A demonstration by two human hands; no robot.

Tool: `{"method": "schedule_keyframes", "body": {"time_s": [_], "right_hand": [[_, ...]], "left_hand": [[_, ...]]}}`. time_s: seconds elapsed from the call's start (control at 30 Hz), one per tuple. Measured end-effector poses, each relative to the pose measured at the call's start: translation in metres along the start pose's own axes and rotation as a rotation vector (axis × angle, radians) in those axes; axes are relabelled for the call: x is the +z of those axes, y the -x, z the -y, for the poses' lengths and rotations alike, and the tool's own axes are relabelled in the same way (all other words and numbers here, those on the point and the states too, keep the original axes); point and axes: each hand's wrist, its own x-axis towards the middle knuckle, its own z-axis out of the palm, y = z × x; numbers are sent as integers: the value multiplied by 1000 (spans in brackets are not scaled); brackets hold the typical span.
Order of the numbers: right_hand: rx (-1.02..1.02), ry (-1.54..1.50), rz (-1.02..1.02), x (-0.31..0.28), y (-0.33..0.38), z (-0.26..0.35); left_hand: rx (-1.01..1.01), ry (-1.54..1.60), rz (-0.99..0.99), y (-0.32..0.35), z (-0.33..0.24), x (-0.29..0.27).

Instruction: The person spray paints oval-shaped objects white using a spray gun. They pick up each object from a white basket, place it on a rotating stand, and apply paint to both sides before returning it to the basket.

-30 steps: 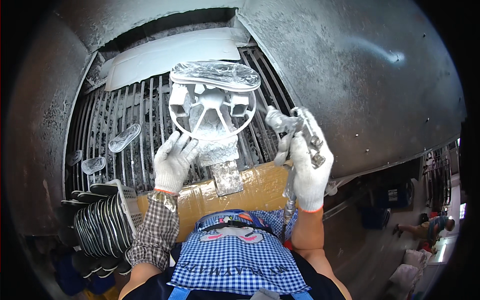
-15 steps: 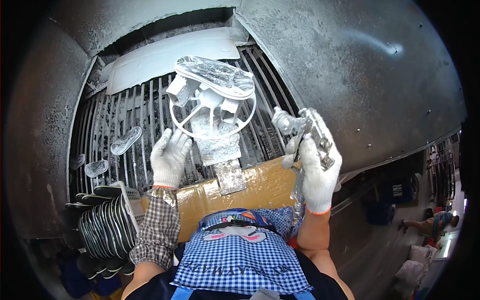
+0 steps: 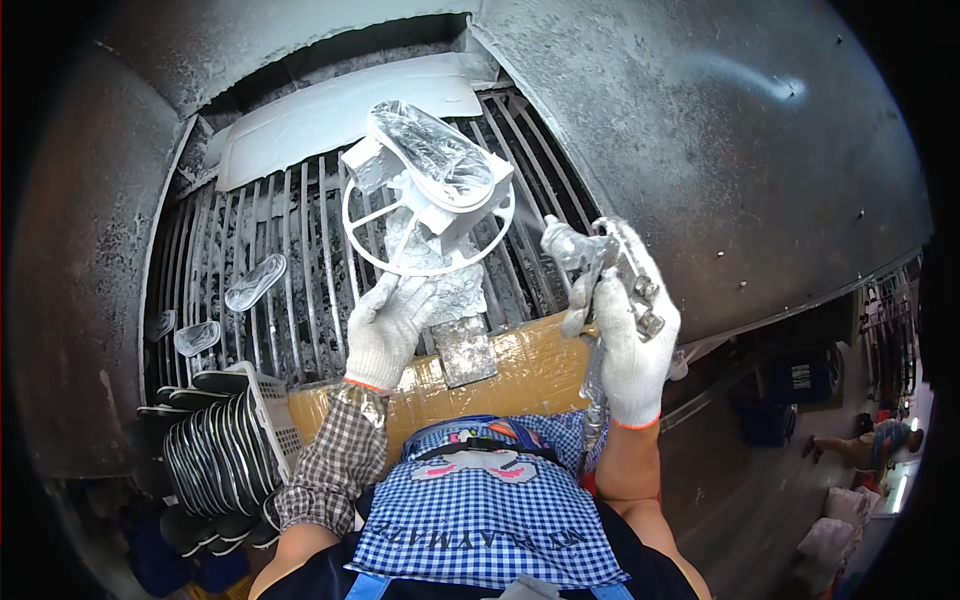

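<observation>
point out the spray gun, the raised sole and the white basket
Spray gun [image 3: 578, 248], head view, metal body.
Raised sole [image 3: 435, 155], head view, middle of top face.
White basket [image 3: 272, 401], head view, side wall.

Right wall [image 3: 780, 190]: mottled grey metal, right of the right grip [image 3: 635, 335], with a pale streak and small studs near its lower edge.
Left wall [image 3: 85, 300]: dark, stained metal, well left of the left grip [image 3: 388, 325].
Back wall [image 3: 260, 42]: pale grey, far beyond both grips, above a dark recess.
Board [image 3: 335, 118]: white, across the back of the grate, beyond the left grip.
Grate [image 3: 290, 240]: parallel bars crusted grey-white, around and beyond the left grip.
Ledge [image 3: 535, 362]: shiny brown, mostly between the grips, on the wearer's side.
Room floor [image 3: 715, 490]: dull grey-brown, right of the right grip.
Light [image 3: 899, 492]: white strip, far right of both grips.
</observation>
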Motion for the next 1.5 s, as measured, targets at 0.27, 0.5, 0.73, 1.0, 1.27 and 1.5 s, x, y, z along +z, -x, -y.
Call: {"method": "schedule_keyframes", "body": {"time_s": [0.27, 0.5, 0.73, 1.0, 1.27, 1.5], "right_hand": [[29, -38, 44, -5, -3, -5], [37, 44, 141, -6, -7, -12], [98, -74, 130, 5, -16, -20], [101, -100, 114, 14, -26, -33], [101, -125, 140, 24, -33, -31], [11, -119, 67, 14, -35, -36]], "left_hand": [[42, -51, 23, 2, -19, 0], [107, -54, -45, 0, -32, -3], [170, -48, -28, -10, -49, -4], [271, -29, -50, -27, -63, -9], [348, -92, -98, -55, -88, -13], [258, -100, -233, -43, -52, -7]]}}
